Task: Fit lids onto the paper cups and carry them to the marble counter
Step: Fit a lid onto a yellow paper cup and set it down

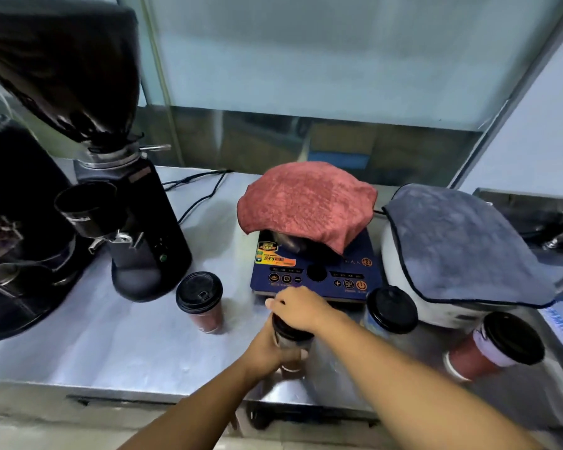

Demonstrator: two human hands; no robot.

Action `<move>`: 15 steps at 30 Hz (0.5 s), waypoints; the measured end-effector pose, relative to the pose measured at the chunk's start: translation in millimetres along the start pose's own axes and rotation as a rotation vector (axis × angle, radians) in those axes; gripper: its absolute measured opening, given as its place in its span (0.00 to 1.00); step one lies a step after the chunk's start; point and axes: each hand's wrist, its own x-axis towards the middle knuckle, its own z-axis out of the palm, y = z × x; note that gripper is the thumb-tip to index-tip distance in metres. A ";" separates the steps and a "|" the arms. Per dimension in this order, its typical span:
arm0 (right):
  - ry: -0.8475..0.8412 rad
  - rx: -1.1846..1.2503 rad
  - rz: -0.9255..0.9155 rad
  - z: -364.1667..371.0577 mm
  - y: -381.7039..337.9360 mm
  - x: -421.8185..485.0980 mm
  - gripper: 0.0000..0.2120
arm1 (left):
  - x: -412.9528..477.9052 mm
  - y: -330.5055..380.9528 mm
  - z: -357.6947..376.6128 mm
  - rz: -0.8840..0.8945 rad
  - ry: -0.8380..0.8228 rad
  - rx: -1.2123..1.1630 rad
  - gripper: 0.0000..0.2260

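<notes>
The paper cup (290, 347) is upright on the steel counter (111, 345), just in front of the induction cooker (316, 271), with a black lid (286, 329) on top. The left hand (267, 350) wraps its fingers round the cup's wall. The right hand (298, 308) lies palm-down over the lid, fingers bent round its rim. A lidded red cup (200, 302) stands left of the cooker's front, a lidded blue cup (391, 309) right of it
</notes>
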 end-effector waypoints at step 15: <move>-0.215 0.191 -0.328 -104.5 -18.0 -60.6 0.22 | -72.2 123.2 9.6 -0.055 -0.044 -0.206 0.25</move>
